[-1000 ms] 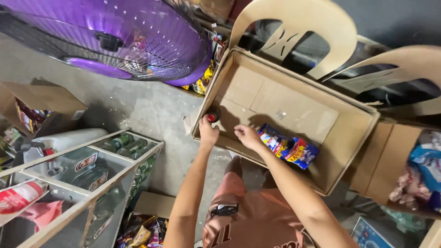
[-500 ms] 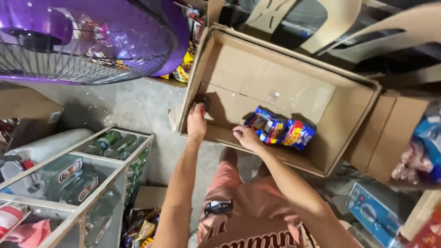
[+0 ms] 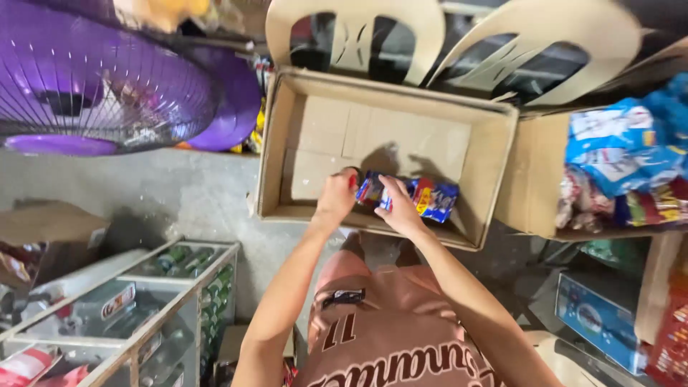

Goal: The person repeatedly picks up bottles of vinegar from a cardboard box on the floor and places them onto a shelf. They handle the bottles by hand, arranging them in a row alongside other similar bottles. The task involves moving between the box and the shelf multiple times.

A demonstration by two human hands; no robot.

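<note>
While both hands work inside the carton, the lines below run outward from what they hold.

Packets: colourful snack packets [image 3: 428, 198], blue, red and yellow, lie in a cluster on the floor of the cardboard box [image 3: 494, 150], toward its near wall; they overlap, so an exact count cannot be told.
Right hand: the right hand [image 3: 398, 208] rests on the left end of the packets, fingers curled onto a wrapper; grip looks closed on it.
Left hand: the left hand [image 3: 338, 193] is just beside them, closed round a small dark object with a red part [image 3: 352, 177], mostly hidden.
Step in hand: judged as arranging goods on the box floor, at an early stage, since most of the floor is bare.
Next move calls for: a steady hold and room beside the packets.
Counts: one open box in use; two beige plastic chairs [image 3: 358, 29] behind it; one purple fan [image 3: 79, 79] to the left; one glass case of bottles [image 3: 172, 279] below left.
Right side: another carton heaped with bagged goods [image 3: 616, 154].
</note>
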